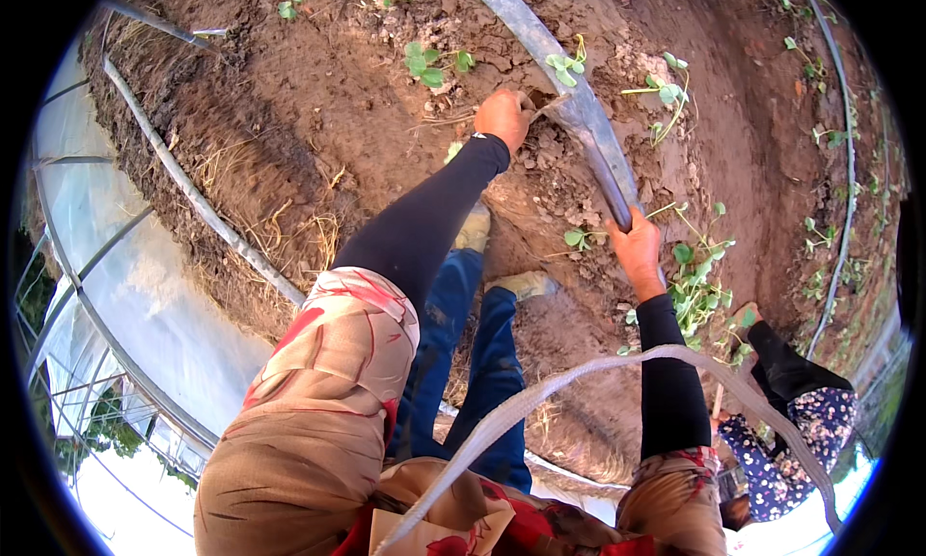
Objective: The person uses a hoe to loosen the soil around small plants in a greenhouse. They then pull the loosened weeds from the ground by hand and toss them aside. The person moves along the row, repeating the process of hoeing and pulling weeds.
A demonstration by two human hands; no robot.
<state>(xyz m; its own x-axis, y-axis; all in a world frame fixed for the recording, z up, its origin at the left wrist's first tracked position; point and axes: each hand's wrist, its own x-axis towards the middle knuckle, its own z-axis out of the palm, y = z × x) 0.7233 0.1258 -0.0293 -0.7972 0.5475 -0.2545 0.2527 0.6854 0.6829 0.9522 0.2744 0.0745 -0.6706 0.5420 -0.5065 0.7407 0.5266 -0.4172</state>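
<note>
My right hand [636,248] grips the dark handle of a small hoe [606,180], which runs up beside a flat grey irrigation hose [517,24]. The hoe's soil-coated blade [553,109] points left over a hollow in the brown soil. At the blade's tip is my left hand [504,118], low over the ground with its fingers curled; whether it holds something is hidden. One leafy seedling [568,68] lies across the hose just above the blade. Another seedling [434,64] lies on the soil beyond my left hand.
A heap of seedlings [698,288] lies right of my right hand. At far right another person [796,426] bends over the bed. A thin hose [843,122] runs beyond. Plastic sheeting on a pipe frame [76,281] stands left. A pale strap [550,393] arcs across the foreground.
</note>
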